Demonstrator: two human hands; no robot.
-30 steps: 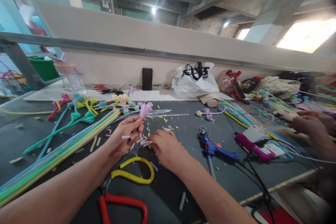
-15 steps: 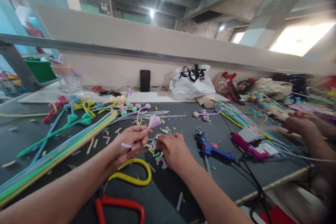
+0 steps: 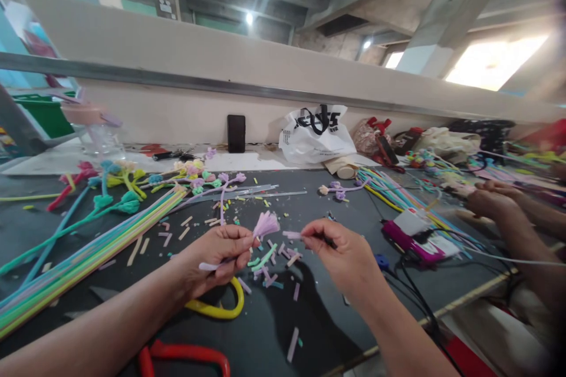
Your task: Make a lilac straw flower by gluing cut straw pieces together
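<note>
My left hand (image 3: 225,253) pinches a lilac pipe-cleaner flower (image 3: 267,224) at its base, with the fluffy head pointing up and right and a pale stem end showing below the palm. Between the thumb and fingertips of my right hand (image 3: 331,247) is a short lilac strip (image 3: 291,235), held level just right of the flower and apart from it. Under both hands lie loose cut strips (image 3: 265,256), lilac and mint. Scissors with yellow and red handles (image 3: 216,308) lie partly beneath my left forearm. My right hand mostly hides the blue glue gun (image 3: 381,260).
Long coloured stems (image 3: 101,244) lie in a bundle at left, near finished flowers (image 3: 128,202). A phone (image 3: 236,134) and a white bag (image 3: 313,138) stand at the back. At right are a magenta power strip (image 3: 413,242), cables and another person's hands (image 3: 497,200).
My right hand has risen from the pile of cut strips and moved right, now with a short lilac strip in its fingertips. The left hand still holds the flower.
</note>
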